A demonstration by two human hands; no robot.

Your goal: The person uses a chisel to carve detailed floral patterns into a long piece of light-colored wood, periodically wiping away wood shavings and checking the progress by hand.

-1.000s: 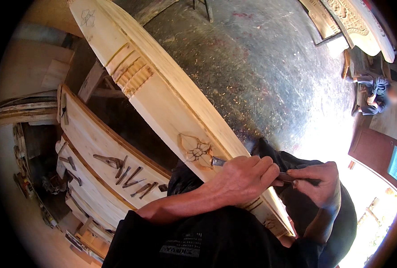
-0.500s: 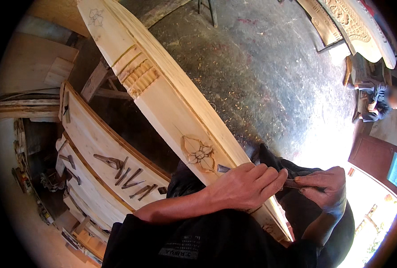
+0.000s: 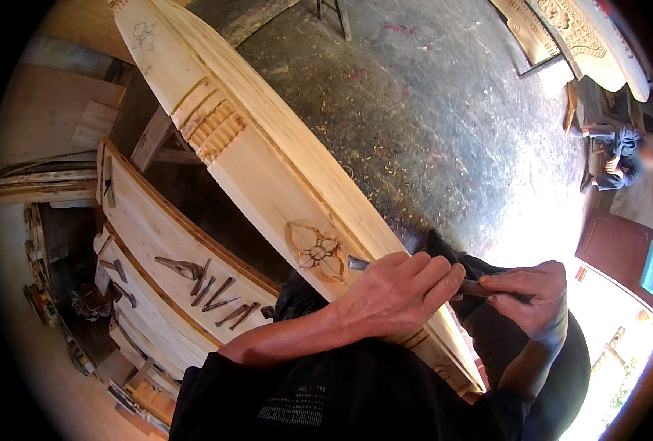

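Head view: left hand and right hand squeeze one chisel near the flower; past the long edge of the board, floor (gray, shiny) spreads wide.

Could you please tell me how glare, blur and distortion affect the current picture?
Head view: white glare washes out part of the floor; pale boards at left bow, probably partly fisheye; the carved flower reads clearly; a seated person has a blurred head.
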